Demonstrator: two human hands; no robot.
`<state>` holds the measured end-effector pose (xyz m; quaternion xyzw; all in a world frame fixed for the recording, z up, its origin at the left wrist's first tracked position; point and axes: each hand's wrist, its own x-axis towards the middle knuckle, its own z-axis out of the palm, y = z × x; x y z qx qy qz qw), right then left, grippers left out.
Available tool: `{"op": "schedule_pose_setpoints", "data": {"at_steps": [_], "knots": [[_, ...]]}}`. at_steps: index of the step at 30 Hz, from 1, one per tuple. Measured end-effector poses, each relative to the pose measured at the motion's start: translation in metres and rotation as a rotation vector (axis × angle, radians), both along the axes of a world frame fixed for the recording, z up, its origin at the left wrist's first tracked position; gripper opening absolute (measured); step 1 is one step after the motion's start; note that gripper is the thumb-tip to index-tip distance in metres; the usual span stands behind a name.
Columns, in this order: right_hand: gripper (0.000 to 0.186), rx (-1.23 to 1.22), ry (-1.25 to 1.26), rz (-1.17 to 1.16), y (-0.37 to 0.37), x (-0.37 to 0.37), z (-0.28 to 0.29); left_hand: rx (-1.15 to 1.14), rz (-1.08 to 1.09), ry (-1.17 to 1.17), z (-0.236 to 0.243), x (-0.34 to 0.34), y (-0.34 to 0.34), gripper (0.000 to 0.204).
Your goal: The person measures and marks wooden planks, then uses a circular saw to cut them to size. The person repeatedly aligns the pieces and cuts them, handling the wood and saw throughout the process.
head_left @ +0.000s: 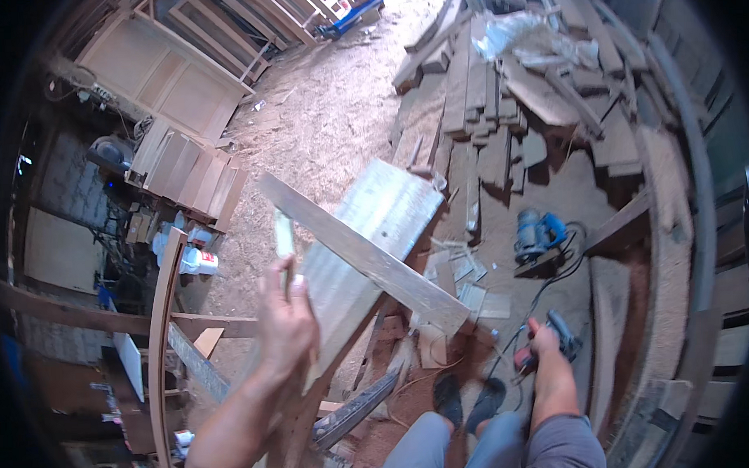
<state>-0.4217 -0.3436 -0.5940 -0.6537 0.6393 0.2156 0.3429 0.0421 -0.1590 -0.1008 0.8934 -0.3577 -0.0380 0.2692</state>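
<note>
My left hand (288, 315) is raised over the wide plank (390, 200), its fingers closed on a short pale strip (285, 234) that points away from me. A narrower board (363, 255) lies slantwise across the plank, just right of the strip. Low on the right, my right hand (544, 340) grips the red handle of a grey handheld power tool (566, 336) near the floor. Its exact kind is hard to make out. Farther off, a blue and grey power tool (539, 235) rests on a wood block with its black cord trailing.
Stacked boards (477, 90) fill the far right, with clear plastic sheeting (533, 39) on top. Panelled doors (167, 72) lean at the far left. A wooden frame post (166, 348) stands on my left, near a white container (200, 261). Offcuts and sawdust cover the floor.
</note>
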Motion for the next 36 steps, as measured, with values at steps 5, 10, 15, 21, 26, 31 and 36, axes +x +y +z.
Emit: {"op": "schedule_pose_setpoints", "data": {"at_steps": [5,10,15,21,26,31,36], "knots": [[0.055,-0.254,-0.126,-0.495,0.089,0.0,0.188,0.039,0.1,0.139,0.033,-0.016,-0.019,0.039],[0.037,-0.29,-0.502,-0.652,0.086,0.027,0.277,0.009,0.063,-0.038,0.01,-0.007,-0.01,0.043],[0.029,-0.201,-1.053,-0.708,0.086,0.034,0.417,-0.05,0.045,-0.012,0.007,-0.01,-0.017,0.043],[0.025,-0.245,-1.125,-0.398,0.031,0.063,0.622,0.014,0.141,0.027,0.02,-0.011,-0.01,0.042],[0.037,-0.325,-1.093,-0.188,0.002,0.057,0.663,0.102,0.126,-0.127,0.004,-0.011,-0.006,0.045],[0.045,-0.247,-1.161,0.067,-0.023,0.087,0.69,0.139,0.152,-0.108,0.007,-0.01,-0.01,0.046],[0.034,-0.116,-1.093,0.028,-0.032,0.127,0.668,0.051,0.145,-0.056,0.007,-0.008,-0.008,0.044]]}}
